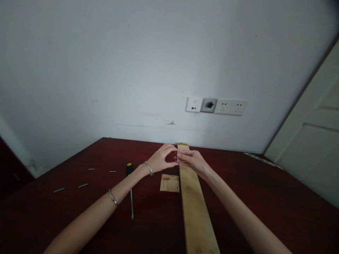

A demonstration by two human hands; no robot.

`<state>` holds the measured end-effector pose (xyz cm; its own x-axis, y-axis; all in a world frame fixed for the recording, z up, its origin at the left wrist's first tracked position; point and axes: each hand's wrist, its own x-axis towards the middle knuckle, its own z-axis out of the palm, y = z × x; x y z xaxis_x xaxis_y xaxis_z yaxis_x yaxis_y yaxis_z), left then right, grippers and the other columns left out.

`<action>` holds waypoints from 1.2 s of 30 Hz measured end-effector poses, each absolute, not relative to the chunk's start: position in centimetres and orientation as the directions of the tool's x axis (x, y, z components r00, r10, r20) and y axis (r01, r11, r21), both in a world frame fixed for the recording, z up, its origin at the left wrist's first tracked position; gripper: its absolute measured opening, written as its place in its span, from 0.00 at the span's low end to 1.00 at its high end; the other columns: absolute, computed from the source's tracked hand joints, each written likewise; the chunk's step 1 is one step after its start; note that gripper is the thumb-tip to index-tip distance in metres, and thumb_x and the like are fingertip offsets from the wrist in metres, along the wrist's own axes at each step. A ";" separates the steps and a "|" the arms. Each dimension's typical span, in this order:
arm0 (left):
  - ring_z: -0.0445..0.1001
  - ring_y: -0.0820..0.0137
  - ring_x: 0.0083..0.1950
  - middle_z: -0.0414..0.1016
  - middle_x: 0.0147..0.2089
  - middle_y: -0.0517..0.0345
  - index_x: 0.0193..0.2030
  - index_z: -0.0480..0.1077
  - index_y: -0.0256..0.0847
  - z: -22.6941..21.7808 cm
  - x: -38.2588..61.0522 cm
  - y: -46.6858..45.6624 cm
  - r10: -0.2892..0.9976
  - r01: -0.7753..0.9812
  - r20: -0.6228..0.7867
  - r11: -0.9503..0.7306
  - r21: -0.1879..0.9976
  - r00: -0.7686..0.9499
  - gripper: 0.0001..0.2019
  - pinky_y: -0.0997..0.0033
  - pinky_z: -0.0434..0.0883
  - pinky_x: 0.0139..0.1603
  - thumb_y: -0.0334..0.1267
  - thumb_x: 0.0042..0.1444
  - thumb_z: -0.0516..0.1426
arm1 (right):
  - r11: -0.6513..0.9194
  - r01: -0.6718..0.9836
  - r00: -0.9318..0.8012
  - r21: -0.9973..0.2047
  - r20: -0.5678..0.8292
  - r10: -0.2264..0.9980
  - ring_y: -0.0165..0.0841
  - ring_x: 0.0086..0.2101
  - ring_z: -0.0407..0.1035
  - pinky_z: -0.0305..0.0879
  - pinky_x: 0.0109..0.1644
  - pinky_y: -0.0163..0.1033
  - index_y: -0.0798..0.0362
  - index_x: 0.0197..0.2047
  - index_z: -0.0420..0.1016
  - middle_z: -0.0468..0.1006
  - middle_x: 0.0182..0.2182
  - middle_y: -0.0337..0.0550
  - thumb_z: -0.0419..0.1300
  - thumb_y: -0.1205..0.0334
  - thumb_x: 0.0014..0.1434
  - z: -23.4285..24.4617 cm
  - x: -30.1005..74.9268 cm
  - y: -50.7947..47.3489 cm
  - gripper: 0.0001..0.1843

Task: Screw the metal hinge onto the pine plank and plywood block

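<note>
My left hand [160, 158] curves its thumb and forefinger round the two ends of a short grey screw [177, 157], which stands roughly upright. From the other side, my right hand [194, 161] pinches the same screw between its fingers. Both hands are above the far part of a long wooden board [197, 208]. A small square wood piece [170, 183] lies against the board's left side. Left of it, partly behind my left forearm, is a screwdriver [131, 204] with a black and yellow handle.
Several loose screws [83, 185] are scattered on the left of the dark red tabletop [106, 225]. A white wall [148, 63] with sockets [230, 107] rises behind it. At the right edge lies a thin pale strip [262, 160], near a white door [315, 141].
</note>
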<state>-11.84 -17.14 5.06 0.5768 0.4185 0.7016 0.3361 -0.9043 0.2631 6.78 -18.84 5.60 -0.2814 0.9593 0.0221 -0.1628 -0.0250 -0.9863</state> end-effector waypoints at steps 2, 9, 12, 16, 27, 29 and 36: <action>0.66 0.64 0.52 0.68 0.48 0.49 0.49 0.66 0.39 5.1 -11.9 -17.1 0.426 0.333 0.706 -0.901 0.277 0.566 0.20 0.59 0.67 0.53 0.36 0.49 0.62 | -0.029 -0.182 -0.291 -0.983 0.026 0.956 0.26 0.26 0.74 0.71 0.33 0.29 0.58 0.33 0.80 0.82 0.28 0.46 0.71 0.58 0.41 5.6 6.9 -18.8 0.15; 0.67 0.64 0.51 0.68 0.48 0.50 0.48 0.65 0.38 5.3 -12.0 -17.2 0.457 0.341 0.700 -0.887 0.312 0.549 0.20 0.58 0.67 0.53 0.34 0.48 0.62 | -0.060 -0.240 -0.307 -0.969 0.018 0.951 0.29 0.29 0.76 0.73 0.36 0.32 0.59 0.33 0.79 0.82 0.28 0.46 0.69 0.62 0.45 5.3 7.1 -18.5 0.11; 0.67 0.64 0.51 0.68 0.48 0.50 0.49 0.64 0.39 5.3 -12.0 -17.3 0.474 0.347 0.692 -0.878 0.329 0.545 0.20 0.57 0.67 0.53 0.34 0.48 0.62 | -0.073 -0.254 -0.309 -0.964 0.009 0.951 0.30 0.29 0.76 0.74 0.37 0.34 0.59 0.32 0.79 0.81 0.28 0.47 0.67 0.64 0.48 5.3 7.1 -18.5 0.08; 0.67 0.65 0.51 0.68 0.49 0.50 0.50 0.62 0.38 5.2 -12.0 -17.4 0.489 0.344 0.683 -0.871 0.350 0.543 0.21 0.58 0.67 0.54 0.33 0.49 0.61 | -0.072 -0.263 -0.293 -0.962 0.008 0.956 0.30 0.30 0.76 0.74 0.37 0.33 0.58 0.32 0.79 0.81 0.27 0.46 0.66 0.66 0.49 5.3 7.1 -18.4 0.05; 0.65 0.62 0.54 0.66 0.52 0.48 0.55 0.60 0.40 5.0 -12.0 -17.2 0.470 0.388 0.702 -0.875 0.289 0.535 0.26 0.54 0.66 0.55 0.37 0.49 0.62 | -0.042 -0.235 -0.203 -0.971 0.007 0.979 0.33 0.30 0.76 0.74 0.37 0.35 0.57 0.29 0.79 0.81 0.25 0.44 0.67 0.65 0.46 5.2 7.1 -18.2 0.05; 0.65 0.62 0.53 0.67 0.50 0.50 0.54 0.62 0.40 5.1 -11.7 -17.4 0.444 0.419 0.709 -0.879 0.226 0.549 0.25 0.55 0.66 0.54 0.38 0.50 0.62 | -0.035 -0.229 -0.192 -0.973 0.010 0.981 0.31 0.28 0.76 0.74 0.35 0.33 0.57 0.28 0.79 0.80 0.24 0.44 0.67 0.66 0.45 5.2 7.0 -18.3 0.05; 0.64 0.61 0.49 0.66 0.47 0.50 0.52 0.66 0.41 4.9 -11.0 -17.7 0.470 0.521 0.703 -0.837 0.164 0.534 0.21 0.56 0.69 0.50 0.37 0.51 0.62 | 0.016 -0.181 -0.189 -0.983 0.051 0.981 0.28 0.27 0.74 0.74 0.36 0.34 0.58 0.28 0.79 0.80 0.26 0.43 0.68 0.63 0.45 5.5 6.9 -18.6 0.07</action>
<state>-11.02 -17.65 4.88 0.5342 0.4701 0.7026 0.5213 -0.8375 0.1640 6.91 -18.56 5.50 -0.1885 0.9808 0.0508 -0.1806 0.0162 -0.9834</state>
